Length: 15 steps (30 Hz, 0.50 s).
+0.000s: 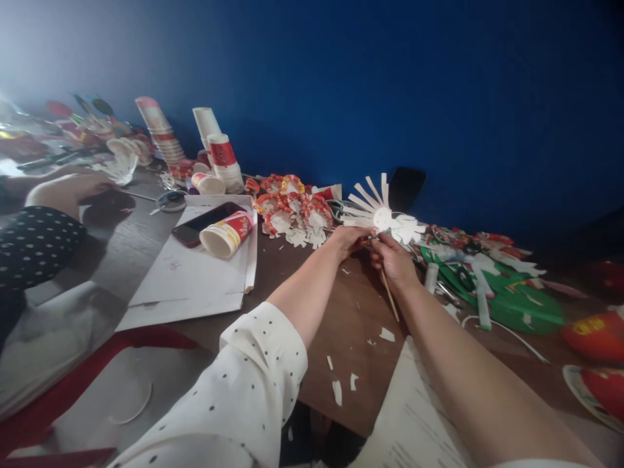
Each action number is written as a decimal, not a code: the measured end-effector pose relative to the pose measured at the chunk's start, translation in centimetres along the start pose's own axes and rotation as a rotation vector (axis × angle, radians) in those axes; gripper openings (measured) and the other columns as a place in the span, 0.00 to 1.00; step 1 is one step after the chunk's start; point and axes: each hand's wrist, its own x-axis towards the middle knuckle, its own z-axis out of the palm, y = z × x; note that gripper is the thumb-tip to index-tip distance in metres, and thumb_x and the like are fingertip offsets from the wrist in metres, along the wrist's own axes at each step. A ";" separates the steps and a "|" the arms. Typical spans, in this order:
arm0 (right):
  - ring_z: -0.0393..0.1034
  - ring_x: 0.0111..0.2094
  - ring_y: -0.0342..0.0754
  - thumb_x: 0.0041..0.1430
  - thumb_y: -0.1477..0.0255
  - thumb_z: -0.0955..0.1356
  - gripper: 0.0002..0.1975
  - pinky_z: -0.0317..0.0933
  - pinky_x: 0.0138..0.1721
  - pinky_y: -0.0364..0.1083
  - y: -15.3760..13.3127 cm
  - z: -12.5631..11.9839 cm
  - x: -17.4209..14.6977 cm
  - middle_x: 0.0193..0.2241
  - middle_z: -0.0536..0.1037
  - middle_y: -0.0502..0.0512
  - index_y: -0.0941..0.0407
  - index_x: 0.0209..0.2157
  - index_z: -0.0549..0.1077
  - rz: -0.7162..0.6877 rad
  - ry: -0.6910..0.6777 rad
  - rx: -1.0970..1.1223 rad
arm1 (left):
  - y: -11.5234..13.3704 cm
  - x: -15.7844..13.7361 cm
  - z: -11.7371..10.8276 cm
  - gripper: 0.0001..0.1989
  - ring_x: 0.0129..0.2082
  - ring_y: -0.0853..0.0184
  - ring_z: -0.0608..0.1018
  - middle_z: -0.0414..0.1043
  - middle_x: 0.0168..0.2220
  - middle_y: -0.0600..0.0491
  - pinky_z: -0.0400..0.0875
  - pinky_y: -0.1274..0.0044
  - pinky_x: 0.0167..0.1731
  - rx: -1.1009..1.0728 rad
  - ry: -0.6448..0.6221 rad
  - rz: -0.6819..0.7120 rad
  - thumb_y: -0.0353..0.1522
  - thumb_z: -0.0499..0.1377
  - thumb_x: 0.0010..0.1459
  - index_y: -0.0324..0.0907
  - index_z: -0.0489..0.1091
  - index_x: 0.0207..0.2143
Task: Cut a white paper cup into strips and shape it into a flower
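Note:
My left hand [355, 240] and my right hand [396, 263] meet over the brown table. Above the fingertips stands a white paper cup cut into strips [383, 219], its strips fanned out around the round base. My left fingers are closed at the lower edge of this cut cup; the exact grip is partly hidden. A thin wooden stick [390, 299] slants down from my right hand, whose fingers are closed around it. Just behind lies another white cut-paper piece [408, 229].
Red-and-white cut cups [295, 205] lie in a pile to the left. A whole paper cup [227, 234] and a phone [195, 229] rest on a white box lid [190, 279]. Cup stacks [225, 162] stand behind. A green sheet [524, 305] lies right. A co-worker's hand [68, 188] is at left.

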 end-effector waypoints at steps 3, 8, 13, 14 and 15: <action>0.58 0.18 0.35 0.38 0.70 0.74 0.17 0.45 0.14 0.36 0.1 -0.1 0.1 0.24 0.72 0.45 0.54 0.35 0.74 0.002 -0.002 0.007 | 0.0 0.0 -0.1 0.06 0.19 0.77 0.70 0.70 0.19 0.54 0.63 0.84 0.21 0.005 -0.035 0.007 0.19 0.65 0.45 0.33 0.71 0.21; 0.57 0.18 0.34 0.37 0.70 0.74 0.17 0.45 0.14 0.36 0.1 -0.1 0.0 0.25 0.73 0.47 0.56 0.34 0.73 0.014 0.001 0.010 | -0.4 0.7 -0.4 0.06 0.19 0.77 0.70 0.70 0.20 0.54 0.62 0.83 0.21 0.048 -0.033 0.010 0.22 0.66 0.46 0.34 0.71 0.21; 0.56 0.18 0.34 0.37 0.70 0.74 0.17 0.45 0.14 0.36 0.0 0.0 0.0 0.24 0.72 0.46 0.56 0.33 0.72 0.020 -0.014 0.011 | -0.5 0.9 -0.3 0.06 0.20 0.75 0.71 0.71 0.21 0.53 0.65 0.81 0.24 0.023 -0.038 0.024 0.20 0.66 0.44 0.33 0.71 0.21; 0.56 0.18 0.34 0.37 0.70 0.74 0.17 0.45 0.14 0.36 0.0 0.0 0.0 0.24 0.72 0.46 0.56 0.33 0.72 0.019 -0.016 0.013 | -0.5 0.9 -0.3 0.07 0.20 0.75 0.71 0.71 0.21 0.53 0.66 0.81 0.25 0.018 -0.038 0.025 0.20 0.66 0.44 0.33 0.71 0.20; 0.56 0.18 0.34 0.37 0.70 0.74 0.16 0.45 0.14 0.36 0.0 0.0 0.0 0.24 0.72 0.46 0.56 0.33 0.72 0.018 -0.017 0.015 | -0.5 0.8 -0.2 0.07 0.21 0.75 0.71 0.71 0.21 0.53 0.66 0.81 0.25 0.015 -0.038 0.024 0.19 0.66 0.44 0.33 0.71 0.20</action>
